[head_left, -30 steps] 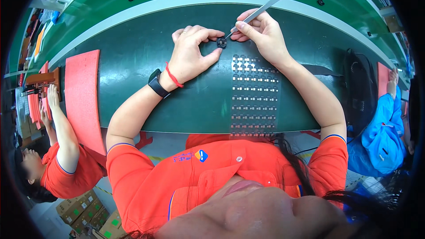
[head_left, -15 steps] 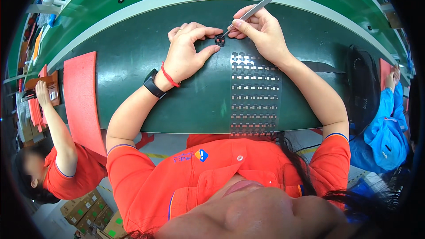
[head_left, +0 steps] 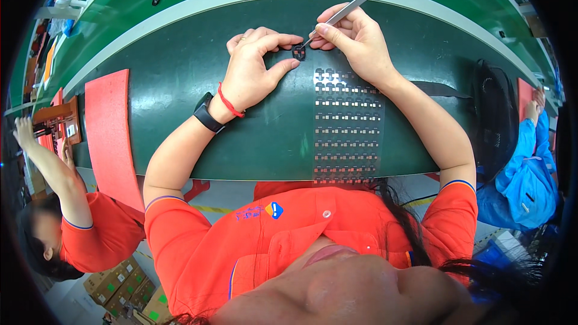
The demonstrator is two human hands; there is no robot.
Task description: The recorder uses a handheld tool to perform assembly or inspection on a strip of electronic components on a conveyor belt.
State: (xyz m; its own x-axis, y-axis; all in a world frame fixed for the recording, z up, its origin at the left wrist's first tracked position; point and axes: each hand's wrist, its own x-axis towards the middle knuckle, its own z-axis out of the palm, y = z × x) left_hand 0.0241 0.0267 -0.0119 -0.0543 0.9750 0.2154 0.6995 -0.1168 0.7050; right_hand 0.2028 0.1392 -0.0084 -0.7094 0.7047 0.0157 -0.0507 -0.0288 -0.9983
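A small black part [head_left: 298, 53] with an openwork middle rests on the green work surface. The thumb and forefinger of my left hand [head_left: 256, 60] pinch it from its left side. My right hand [head_left: 355, 39] is closed around silver tweezers [head_left: 359, 1], held like a pen. Their tip reaches down onto the small part; whether something sits between the tips is too small to tell. Just below my right hand lies a clear sheet [head_left: 347, 126] bearing rows of small dark and shiny pieces.
A red foam mat [head_left: 108, 132] lies at the left. A black bag [head_left: 492, 120] with a strap stands at the right. Small black parts [head_left: 156, 0] sit on the green ledge beyond the white rail. Co-workers in red [head_left: 102, 234] and blue [head_left: 524, 186] are on either side.
My hands and the tweezers have hardly moved; the tip stays at the small black part. The co-worker on the left has shifted an arm outward.
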